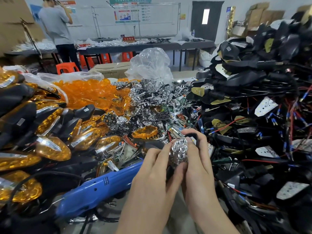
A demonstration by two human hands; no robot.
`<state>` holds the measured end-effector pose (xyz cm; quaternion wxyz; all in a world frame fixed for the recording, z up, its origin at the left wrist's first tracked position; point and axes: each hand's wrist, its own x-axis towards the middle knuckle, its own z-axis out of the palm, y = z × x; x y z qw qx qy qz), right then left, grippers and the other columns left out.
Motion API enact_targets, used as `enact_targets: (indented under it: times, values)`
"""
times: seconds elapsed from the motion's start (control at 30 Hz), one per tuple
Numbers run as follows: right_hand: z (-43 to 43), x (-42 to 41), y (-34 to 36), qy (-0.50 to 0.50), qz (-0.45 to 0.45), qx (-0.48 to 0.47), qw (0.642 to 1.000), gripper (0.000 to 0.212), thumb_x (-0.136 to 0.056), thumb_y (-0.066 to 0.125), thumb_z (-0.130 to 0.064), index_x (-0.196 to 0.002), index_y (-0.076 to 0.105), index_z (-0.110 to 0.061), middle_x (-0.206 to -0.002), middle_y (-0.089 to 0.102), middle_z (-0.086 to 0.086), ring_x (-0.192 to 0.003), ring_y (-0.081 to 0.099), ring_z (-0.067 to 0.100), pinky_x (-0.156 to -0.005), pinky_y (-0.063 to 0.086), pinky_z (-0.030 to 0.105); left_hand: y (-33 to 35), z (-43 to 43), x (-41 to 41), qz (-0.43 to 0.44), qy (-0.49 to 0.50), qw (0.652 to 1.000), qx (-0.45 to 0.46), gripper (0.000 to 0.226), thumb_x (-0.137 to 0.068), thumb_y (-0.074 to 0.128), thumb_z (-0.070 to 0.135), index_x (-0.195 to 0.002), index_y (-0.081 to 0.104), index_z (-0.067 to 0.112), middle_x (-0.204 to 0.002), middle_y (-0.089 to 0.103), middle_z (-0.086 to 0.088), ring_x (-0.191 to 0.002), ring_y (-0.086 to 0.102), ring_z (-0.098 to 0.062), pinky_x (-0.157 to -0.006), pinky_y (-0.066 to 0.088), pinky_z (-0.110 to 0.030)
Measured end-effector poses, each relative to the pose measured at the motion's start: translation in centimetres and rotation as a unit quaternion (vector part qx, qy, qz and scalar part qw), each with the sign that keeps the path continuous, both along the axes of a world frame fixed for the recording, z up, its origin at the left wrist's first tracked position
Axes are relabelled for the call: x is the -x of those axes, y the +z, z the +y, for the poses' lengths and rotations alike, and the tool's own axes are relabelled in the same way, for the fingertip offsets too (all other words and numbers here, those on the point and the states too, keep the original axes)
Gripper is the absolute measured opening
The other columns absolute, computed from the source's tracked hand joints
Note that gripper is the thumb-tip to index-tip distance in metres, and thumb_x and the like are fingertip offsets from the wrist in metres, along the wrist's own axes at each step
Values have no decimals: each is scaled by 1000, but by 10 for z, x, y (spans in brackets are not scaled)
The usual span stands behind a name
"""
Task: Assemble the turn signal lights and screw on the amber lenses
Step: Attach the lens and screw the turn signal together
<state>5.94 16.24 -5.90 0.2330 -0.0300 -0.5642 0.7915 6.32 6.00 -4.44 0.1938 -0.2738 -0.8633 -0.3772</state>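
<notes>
Both hands meet at lower centre, held up above the clutter. Left hand (157, 168): fingers curled, fingertips and thumb pinching the left edge of the chrome reflector (179, 150). Right hand (198, 159): thumb pressed on the right side of the reflector face, other fingers wrapped round the black housing (192, 136) behind it. Reflector sits against the housing, honeycomb face toward the camera; cannot tell if it is fully seated. Both hands are gripping, neither is loose.

Task parts crowd in on every side. Finished turn signals (50, 142) with amber lenses on are stacked at left. The pile of loose amber lenses (87, 93) lies at far left-centre, partly in a clear bag. The heap of chrome reflectors (148, 100) is straight ahead of the hands. One single amber lens (145, 133) lies just beyond the left fingertips. The tall stack of wired black housings (253, 102) fills the right side and rises close beside the right hand. Blue electric screwdriver (101, 184) lies diagonally, its tip end near the left wrist.

Open room: only a narrow strip of grey worktable (108, 215) near the bottom edge, under and between the forearms. The right stack overhangs close to the right forearm.

Background: crumpled plastic bag (150, 65), orange stools (67, 67), a long table (135, 47), a standing person (55, 24) at far left.
</notes>
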Motion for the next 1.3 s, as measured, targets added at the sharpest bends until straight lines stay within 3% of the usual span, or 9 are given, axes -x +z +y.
enact_targets:
  times: [0.17,0.4,0.53,0.77,0.87,0.93,1.0,1.17,1.3]
  values:
    - [-1,0,3,-23,0,-29,999,37,-84,50,-62,-107,65,-38,-105,65,-14,-94,59,7,-86,47,38,0,2,0,-2,-2,1000,8,53,-90,32,62,-138,40,42,-101,41,23,-88,51,5,-74,40,-14]
    - [0,-1,2,-20,8,-55,998,39,-84,47,-66,-107,65,-40,-110,66,-10,-106,60,17,-97,47,47,-1,3,-2,3,2,1000,5,45,-90,31,62,-133,31,52,-102,40,24,-88,51,7,-72,40,-13]
    - [-1,-3,5,-18,9,-59,998,42,-84,47,-67,-110,65,-39,-100,65,-18,-74,58,-1,-66,48,14,-5,5,-1,-4,14,1000,-11,50,-84,25,69,-132,25,56,-104,41,27,-91,50,9,-69,38,-6]
    - [-1,-3,8,-8,11,-18,1000,40,-84,51,-64,-107,67,-35,-107,66,-6,-93,59,13,-86,45,36,-7,9,-1,-19,14,1000,-19,58,-86,26,70,-141,34,54,-103,44,27,-91,53,6,-71,40,-8]
    - [2,-5,9,-2,7,3,1000,22,-96,54,-47,-102,69,-32,-106,67,-1,-91,59,16,-85,45,34,-8,11,-2,-31,24,998,-46,58,-85,35,66,-140,43,50,-100,49,26,-90,56,5,-74,41,-11]
    - [7,-6,11,2,-7,-27,1000,23,-107,47,-14,-105,65,-28,-98,69,-26,-89,60,-10,-82,45,10,-10,12,-3,-42,39,997,-60,61,-83,38,67,-138,50,44,-101,51,25,-93,55,5,-74,42,-12]
    - [7,-7,20,44,-27,32,998,38,-102,39,12,-107,57,-21,-91,61,-45,-85,55,-25,-75,40,-1,-12,13,-3,-56,49,995,-66,64,-80,38,69,-136,53,43,-102,50,27,-97,52,7,-75,40,-8]
    - [6,-12,32,37,-27,48,998,28,-107,39,-15,-93,62,-22,-85,65,-9,-78,61,6,-76,48,26,-10,14,-2,-79,37,991,-98,43,-79,49,69,-121,52,61,-109,51,29,-99,54,8,-78,42,-9]
    - [3,-12,37,40,-28,104,993,31,-107,39,-16,-85,62,-21,-81,63,-4,-74,58,11,-75,45,31,-6,13,1,-136,-9,982,-131,32,-83,47,68,-115,49,72,-112,52,25,-101,57,3,-79,43,-9]
